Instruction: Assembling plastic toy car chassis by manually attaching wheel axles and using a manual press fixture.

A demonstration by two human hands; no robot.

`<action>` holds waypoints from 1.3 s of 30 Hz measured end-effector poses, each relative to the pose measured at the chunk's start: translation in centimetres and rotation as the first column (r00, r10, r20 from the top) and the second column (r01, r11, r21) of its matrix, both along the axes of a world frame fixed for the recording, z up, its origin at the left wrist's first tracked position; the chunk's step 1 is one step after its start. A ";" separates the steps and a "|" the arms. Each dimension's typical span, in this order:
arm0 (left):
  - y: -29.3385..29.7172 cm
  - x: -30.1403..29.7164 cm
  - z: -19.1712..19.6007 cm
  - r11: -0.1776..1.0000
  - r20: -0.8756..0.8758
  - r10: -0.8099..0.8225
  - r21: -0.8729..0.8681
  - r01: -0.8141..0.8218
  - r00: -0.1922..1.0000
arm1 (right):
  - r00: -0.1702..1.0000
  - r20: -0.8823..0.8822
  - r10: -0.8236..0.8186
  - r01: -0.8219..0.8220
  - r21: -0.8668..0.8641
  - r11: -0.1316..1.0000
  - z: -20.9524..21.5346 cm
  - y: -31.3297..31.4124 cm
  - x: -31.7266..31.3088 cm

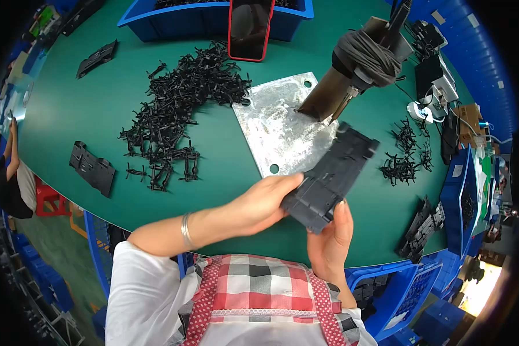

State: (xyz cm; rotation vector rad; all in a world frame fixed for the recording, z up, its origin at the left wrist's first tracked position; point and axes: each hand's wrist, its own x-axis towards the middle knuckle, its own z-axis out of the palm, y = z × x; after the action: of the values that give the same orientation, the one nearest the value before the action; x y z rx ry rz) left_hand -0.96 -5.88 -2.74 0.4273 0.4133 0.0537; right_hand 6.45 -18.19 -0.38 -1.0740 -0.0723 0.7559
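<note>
A flat black moulded plastic part (335, 173) is tilted between my hands, above the near edge of a scratched metal plate. My left hand (271, 202) grips its near left side, thumb on top. At its near right end, my right hand (331, 233) pinches the edge with thumb and fingers. Just beyond the part, a wrapped machine head (366, 63) leans over the metal plate (279, 124). To the left spreads a heap of small black plastic clips (176, 104). Similar black parts lie on the table, one at the left (92, 168) and one at the right (421, 230).
Behind the heap stands a blue bin (210, 26) of clips, a red-cased phone (250, 29) propped before it. A smaller clip pile (403, 161) lies right. Blue crates (406, 300) stand below the green table's (213, 219) near edge. Another person (11, 179) is far left.
</note>
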 end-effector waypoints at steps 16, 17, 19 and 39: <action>-1.5 -1.9 1.2 0.788 0.041 0.444 0.458 -0.412 0.895 | 0.917 -0.302 0.261 -0.254 0.062 0.965 -3.2 4.2 3.6; -1.3 -1.2 1.5 0.789 0.051 0.450 0.445 -0.423 0.892 | 0.933 -0.273 0.236 -0.234 0.040 0.971 -3.3 4.2 4.0; -1.2 -0.5 0.7 0.786 0.070 0.429 0.462 -0.410 0.901 | 0.952 -0.249 0.180 -0.182 0.018 0.983 -3.2 4.4 4.9; -1.6 1.7 1.9 0.726 0.200 0.465 0.472 -0.501 0.862 | 0.986 -0.101 0.132 -0.129 0.031 0.991 -0.6 6.6 7.6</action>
State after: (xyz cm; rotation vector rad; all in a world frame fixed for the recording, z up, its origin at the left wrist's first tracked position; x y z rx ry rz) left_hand 0.70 -7.53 -0.83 0.8349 0.4329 0.7080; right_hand 14.04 -11.55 -0.93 -1.0127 -0.0643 0.9252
